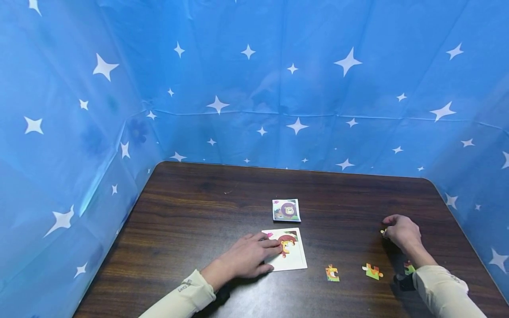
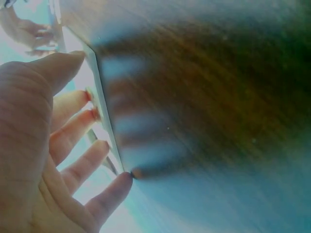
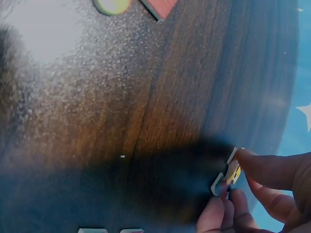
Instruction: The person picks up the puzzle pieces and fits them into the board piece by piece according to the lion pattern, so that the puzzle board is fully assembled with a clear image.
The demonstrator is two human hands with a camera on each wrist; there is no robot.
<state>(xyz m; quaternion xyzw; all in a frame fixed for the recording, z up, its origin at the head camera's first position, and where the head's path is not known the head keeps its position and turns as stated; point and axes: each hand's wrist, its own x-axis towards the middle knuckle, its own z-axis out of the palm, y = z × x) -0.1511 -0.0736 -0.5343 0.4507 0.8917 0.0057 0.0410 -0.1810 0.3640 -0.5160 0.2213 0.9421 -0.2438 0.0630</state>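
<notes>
Hands, two. We record the left hand [image 1: 252, 256] at the lower centre of the frame, palm down, its fingers extended and spread, resting on the board. The right hand [image 1: 403, 232], at the right of the frame, reaches forward, its fingers drawn narrow and pinching one small, multicoloured jigsaw piece [image 1: 383, 231] just above or at the counter; we cannot tell which.

Board, one: a white, square puzzle board [image 1: 292, 263], lower centre, part-filled with a brown-and-orange animal picture; we cannot count its fitted pieces.

Loose pieces, three in sight besides the pinched one: an orange-and-green jigsaw piece [image 1: 332, 274] right of the board, a green-and-orange jigsaw piece [image 1: 372, 271] further right, and a mostly green jigsaw piece [image 1: 408, 267] beside the right sleeve.

Card, one: a square, printed lion card [image 1: 286, 210] above the board.

Sleeves, two, cream fabric. Counter, one: dark brown, wood-grained [image 1: 207, 207].
</notes>
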